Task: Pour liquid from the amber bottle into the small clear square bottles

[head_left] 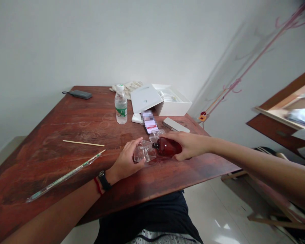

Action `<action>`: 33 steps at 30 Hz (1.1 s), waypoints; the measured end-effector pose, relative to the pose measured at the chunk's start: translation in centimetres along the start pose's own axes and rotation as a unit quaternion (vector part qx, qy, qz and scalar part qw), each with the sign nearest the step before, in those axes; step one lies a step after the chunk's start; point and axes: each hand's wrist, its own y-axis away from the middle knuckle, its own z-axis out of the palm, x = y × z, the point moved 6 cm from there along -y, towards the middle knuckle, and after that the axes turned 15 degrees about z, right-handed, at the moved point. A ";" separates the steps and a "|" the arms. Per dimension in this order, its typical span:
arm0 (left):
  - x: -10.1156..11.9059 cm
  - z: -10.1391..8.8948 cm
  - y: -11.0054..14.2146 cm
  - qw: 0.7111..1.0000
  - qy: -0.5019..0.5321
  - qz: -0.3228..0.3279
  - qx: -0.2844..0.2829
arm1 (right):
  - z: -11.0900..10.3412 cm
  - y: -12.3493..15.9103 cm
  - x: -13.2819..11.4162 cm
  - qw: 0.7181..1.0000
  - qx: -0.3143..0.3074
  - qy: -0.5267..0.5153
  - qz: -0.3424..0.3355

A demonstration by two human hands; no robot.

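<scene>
My left hand (128,157) is closed around the side of a clear, boxy plastic container (145,154) resting on the wooden table. In my right hand (190,144) lies a dark red-brown bottle (169,147), tipped onto its side. Its black neck (155,145) points left, at the rim of the clear container. I cannot tell whether any liquid is coming out. Just behind the neck is another clear plastic piece (155,135), partly covered by the bottle.
Behind my hands lie a phone (150,122), a grey-white slim case (176,125) and an open white box (174,107). A labelled water bottle (121,108) stands farther back. On the left are a bare chopstick (83,143), a wrapped chopstick (66,176) and a grey device (80,94).
</scene>
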 end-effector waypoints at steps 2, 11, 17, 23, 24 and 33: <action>0.0 0.0 0.0 1.000 0.002 0.001 0.000 | 0.0 0.0 0.0 1.000 -0.001 0.000 -0.002; 0.2 0.0 0.0 1.000 0.000 0.003 -0.005 | -0.1 0.1 0.0 1.000 0.003 0.007 0.006; 0.2 -0.1 -0.1 1.000 -0.003 0.005 -0.001 | -0.2 0.1 -0.3 1.000 0.006 0.005 -0.005; 0.0 0.0 0.0 1.000 -0.001 0.002 -0.006 | -0.1 0.1 -0.3 1.000 0.010 0.000 -0.015; 0.1 0.0 0.0 1.000 -0.002 0.002 -0.006 | -0.1 0.1 -0.2 1.000 0.011 0.002 -0.014; 0.2 -0.1 0.0 1.000 -0.001 0.002 -0.005 | -0.2 0.1 -0.2 1.000 0.013 0.006 -0.007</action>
